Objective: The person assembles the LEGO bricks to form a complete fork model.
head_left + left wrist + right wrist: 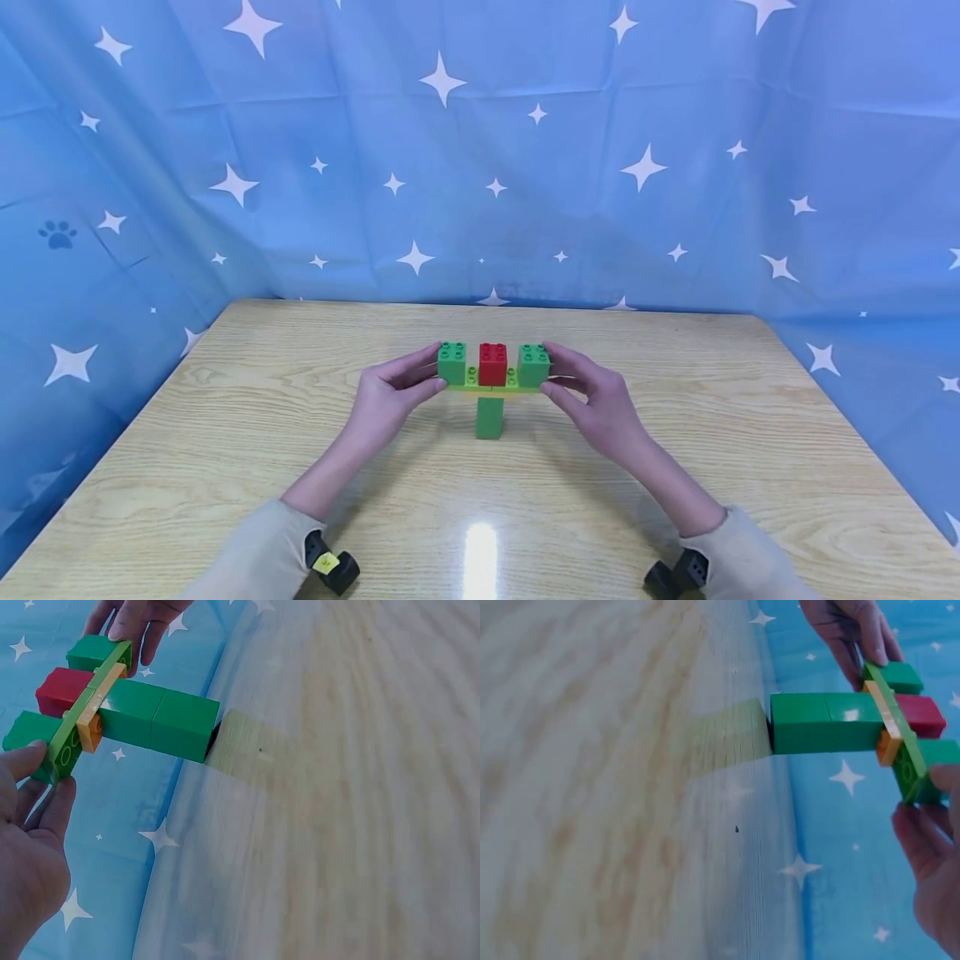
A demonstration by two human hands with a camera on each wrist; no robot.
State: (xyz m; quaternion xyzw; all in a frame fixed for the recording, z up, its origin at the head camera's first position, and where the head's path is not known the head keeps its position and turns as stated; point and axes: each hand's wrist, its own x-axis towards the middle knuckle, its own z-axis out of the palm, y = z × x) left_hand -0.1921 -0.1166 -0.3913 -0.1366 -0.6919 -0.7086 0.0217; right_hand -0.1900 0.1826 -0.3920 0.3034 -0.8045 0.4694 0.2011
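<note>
A T-shaped build of toy bricks stands upright mid-table. Its stem is two stacked green bricks (pixel 159 720). Across the top lie an orange plate (pixel 889 747) and, over it, a lime-green layer (pixel 457 387). On that sit a green brick (pixel 452 364) at the left end, a red brick (pixel 492 365) in the middle and another green brick (pixel 534 367) at the right end. My left hand (pixel 382 398) pinches the left end between thumb and fingers. At the right end, my right hand (pixel 600 408) grips the crosspiece and its green brick likewise.
The wooden table (pixel 225 433) carries the build, and light glares off its front middle. A blue curtain (pixel 480 167) with white stars hangs behind and along the sides. Black wrist cameras (pixel 341 573) sit at both sleeves.
</note>
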